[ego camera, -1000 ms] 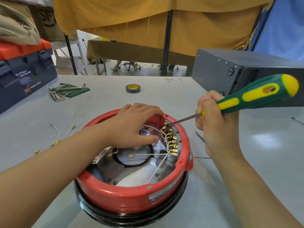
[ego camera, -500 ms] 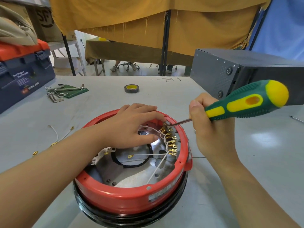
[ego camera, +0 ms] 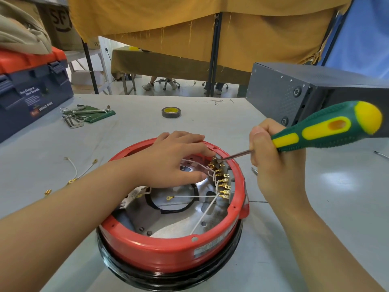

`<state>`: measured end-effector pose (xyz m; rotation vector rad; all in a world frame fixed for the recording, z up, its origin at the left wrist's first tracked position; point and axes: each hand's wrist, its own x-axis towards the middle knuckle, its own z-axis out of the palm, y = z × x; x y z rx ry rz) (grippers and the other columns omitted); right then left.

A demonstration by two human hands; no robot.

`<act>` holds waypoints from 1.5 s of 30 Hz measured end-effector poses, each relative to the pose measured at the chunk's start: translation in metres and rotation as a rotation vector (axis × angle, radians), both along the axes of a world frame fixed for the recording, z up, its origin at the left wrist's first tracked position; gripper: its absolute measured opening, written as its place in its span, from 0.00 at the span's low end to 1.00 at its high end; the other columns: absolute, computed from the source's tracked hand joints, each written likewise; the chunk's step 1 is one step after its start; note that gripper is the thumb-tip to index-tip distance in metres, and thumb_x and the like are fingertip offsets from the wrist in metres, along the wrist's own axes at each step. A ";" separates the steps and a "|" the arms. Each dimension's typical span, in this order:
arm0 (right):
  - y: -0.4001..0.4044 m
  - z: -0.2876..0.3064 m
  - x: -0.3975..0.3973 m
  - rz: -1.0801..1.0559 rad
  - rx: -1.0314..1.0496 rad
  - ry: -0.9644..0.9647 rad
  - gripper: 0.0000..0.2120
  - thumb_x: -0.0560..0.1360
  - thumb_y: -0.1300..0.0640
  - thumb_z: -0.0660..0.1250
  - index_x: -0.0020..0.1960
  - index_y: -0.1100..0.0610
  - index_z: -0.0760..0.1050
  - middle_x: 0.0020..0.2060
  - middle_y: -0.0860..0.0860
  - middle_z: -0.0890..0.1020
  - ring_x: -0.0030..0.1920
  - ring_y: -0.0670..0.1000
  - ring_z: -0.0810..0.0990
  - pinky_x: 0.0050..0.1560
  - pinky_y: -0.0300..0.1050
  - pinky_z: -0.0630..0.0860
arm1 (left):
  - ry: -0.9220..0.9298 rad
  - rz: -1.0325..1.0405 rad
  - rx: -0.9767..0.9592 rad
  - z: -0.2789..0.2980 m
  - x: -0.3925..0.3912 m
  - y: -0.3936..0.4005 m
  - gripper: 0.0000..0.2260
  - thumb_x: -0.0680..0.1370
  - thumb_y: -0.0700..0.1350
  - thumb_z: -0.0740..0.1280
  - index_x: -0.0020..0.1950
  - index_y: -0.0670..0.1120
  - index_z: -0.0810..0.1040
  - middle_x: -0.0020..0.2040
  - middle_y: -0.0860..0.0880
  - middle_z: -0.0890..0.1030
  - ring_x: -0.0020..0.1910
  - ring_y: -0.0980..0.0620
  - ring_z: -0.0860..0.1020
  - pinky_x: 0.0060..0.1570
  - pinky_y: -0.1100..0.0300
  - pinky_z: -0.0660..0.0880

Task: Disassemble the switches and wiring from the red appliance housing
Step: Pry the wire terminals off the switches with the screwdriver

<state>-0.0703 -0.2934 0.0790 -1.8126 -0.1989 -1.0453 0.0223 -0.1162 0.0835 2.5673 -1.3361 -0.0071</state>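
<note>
The round red appliance housing point(ego camera: 168, 249) stands open on the grey table in front of me, on a black base. A row of brass terminals point(ego camera: 221, 180) with white wires point(ego camera: 202, 213) runs along its inner right wall. My left hand point(ego camera: 174, 159) lies over the far rim and reaches inside, fingertips against the wires by the upper terminals. Gripped in my right hand point(ego camera: 273, 165) is a green and yellow screwdriver point(ego camera: 328, 127), with its tip at the top terminal.
A dark metal box point(ego camera: 294, 91) stands at the back right. A roll of tape point(ego camera: 171, 112) and a set of hex keys point(ego camera: 84, 114) lie farther back. A blue and orange toolbox point(ego camera: 27, 85) sits at the left. Loose wires point(ego camera: 73, 171) lie left of the housing.
The screwdriver handle has dropped lower and shifted a little left while its tip stays at the top terminal. My left hand holds its place in the housing.
</note>
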 end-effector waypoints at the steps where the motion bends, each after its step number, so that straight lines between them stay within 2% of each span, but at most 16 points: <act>1: -0.002 -0.001 0.002 0.029 0.079 0.018 0.13 0.72 0.52 0.59 0.30 0.49 0.63 0.24 0.45 0.65 0.26 0.43 0.64 0.29 0.35 0.61 | 0.003 0.001 0.001 0.000 0.000 0.000 0.23 0.71 0.64 0.58 0.66 0.66 0.67 0.76 0.57 0.60 0.74 0.54 0.55 0.71 0.45 0.54; 4: -0.005 -0.001 0.006 0.036 0.165 0.044 0.14 0.72 0.55 0.59 0.28 0.48 0.65 0.24 0.45 0.66 0.26 0.45 0.63 0.28 0.37 0.60 | 0.003 0.002 0.005 0.001 -0.001 0.000 0.23 0.71 0.64 0.58 0.66 0.66 0.67 0.76 0.57 0.60 0.74 0.54 0.55 0.71 0.44 0.54; 8: -0.004 -0.001 0.008 0.137 0.379 0.084 0.15 0.70 0.58 0.59 0.25 0.50 0.66 0.20 0.43 0.64 0.22 0.43 0.62 0.24 0.33 0.60 | 0.010 0.003 0.010 0.001 -0.001 0.000 0.23 0.71 0.64 0.58 0.66 0.66 0.67 0.76 0.57 0.59 0.74 0.55 0.55 0.72 0.44 0.54; 9: 0.000 -0.002 0.009 0.155 0.382 0.103 0.15 0.70 0.58 0.59 0.25 0.50 0.65 0.20 0.43 0.64 0.21 0.43 0.62 0.23 0.33 0.60 | 0.011 0.003 0.010 0.001 -0.001 -0.001 0.23 0.71 0.64 0.58 0.66 0.66 0.67 0.76 0.57 0.59 0.74 0.55 0.55 0.72 0.44 0.54; 13: 0.011 -0.008 0.008 0.084 0.155 0.109 0.15 0.73 0.57 0.60 0.28 0.55 0.63 0.20 0.44 0.64 0.23 0.43 0.63 0.25 0.33 0.62 | 0.007 -0.001 -0.005 0.001 -0.001 -0.001 0.22 0.71 0.64 0.59 0.65 0.67 0.67 0.76 0.58 0.59 0.74 0.56 0.55 0.71 0.43 0.54; 18: -0.009 0.001 0.008 0.081 0.351 0.048 0.16 0.71 0.58 0.59 0.25 0.50 0.66 0.21 0.45 0.64 0.23 0.45 0.62 0.26 0.36 0.60 | 0.018 -0.005 -0.004 0.002 -0.001 0.000 0.23 0.71 0.64 0.58 0.66 0.68 0.66 0.75 0.58 0.59 0.74 0.56 0.55 0.71 0.43 0.54; 22: -0.010 0.001 0.008 0.060 0.307 0.030 0.16 0.70 0.57 0.60 0.25 0.49 0.67 0.21 0.44 0.64 0.23 0.45 0.62 0.27 0.38 0.60 | 0.011 -0.017 -0.021 0.003 -0.003 0.000 0.23 0.71 0.63 0.59 0.66 0.67 0.65 0.75 0.57 0.60 0.74 0.55 0.55 0.72 0.43 0.53; 24: -0.010 0.001 0.007 0.057 0.303 0.023 0.14 0.69 0.55 0.60 0.25 0.49 0.66 0.22 0.45 0.65 0.24 0.46 0.62 0.27 0.37 0.59 | -0.018 -0.027 -0.094 0.004 -0.005 -0.001 0.21 0.72 0.60 0.61 0.64 0.63 0.69 0.74 0.55 0.62 0.74 0.55 0.56 0.72 0.45 0.54; 26: -0.011 0.002 0.007 0.068 0.343 0.013 0.13 0.68 0.55 0.60 0.25 0.50 0.66 0.21 0.45 0.64 0.23 0.46 0.61 0.26 0.36 0.59 | -0.041 -0.064 -0.185 0.005 -0.007 -0.002 0.14 0.73 0.54 0.66 0.58 0.58 0.74 0.71 0.53 0.65 0.71 0.54 0.60 0.70 0.50 0.58; 29: -0.014 0.004 0.005 0.076 0.406 -0.007 0.16 0.70 0.58 0.59 0.24 0.50 0.65 0.21 0.43 0.63 0.23 0.45 0.61 0.26 0.35 0.59 | -0.049 -0.120 -0.169 0.004 -0.007 -0.002 0.10 0.74 0.48 0.68 0.55 0.55 0.78 0.70 0.54 0.65 0.69 0.56 0.60 0.68 0.55 0.61; 33: -0.013 0.006 0.004 0.074 0.419 -0.001 0.17 0.71 0.59 0.59 0.24 0.50 0.65 0.21 0.43 0.64 0.23 0.44 0.61 0.25 0.34 0.59 | -0.078 -0.136 -0.095 0.002 -0.007 -0.003 0.12 0.76 0.50 0.67 0.58 0.60 0.79 0.73 0.57 0.62 0.71 0.59 0.55 0.69 0.57 0.58; 38: -0.014 0.006 0.003 0.071 0.429 0.003 0.16 0.70 0.59 0.59 0.25 0.51 0.64 0.22 0.45 0.63 0.23 0.45 0.60 0.25 0.35 0.58 | -0.064 -0.134 -0.120 0.003 -0.008 -0.006 0.08 0.76 0.50 0.67 0.54 0.58 0.82 0.70 0.57 0.66 0.69 0.60 0.57 0.68 0.56 0.59; 45: -0.014 0.005 0.002 0.056 0.420 0.014 0.14 0.71 0.57 0.60 0.27 0.54 0.64 0.22 0.46 0.64 0.23 0.45 0.61 0.25 0.35 0.59 | 0.043 -0.109 -0.098 0.001 -0.004 -0.006 0.07 0.76 0.47 0.67 0.51 0.55 0.83 0.74 0.59 0.61 0.73 0.62 0.53 0.68 0.66 0.51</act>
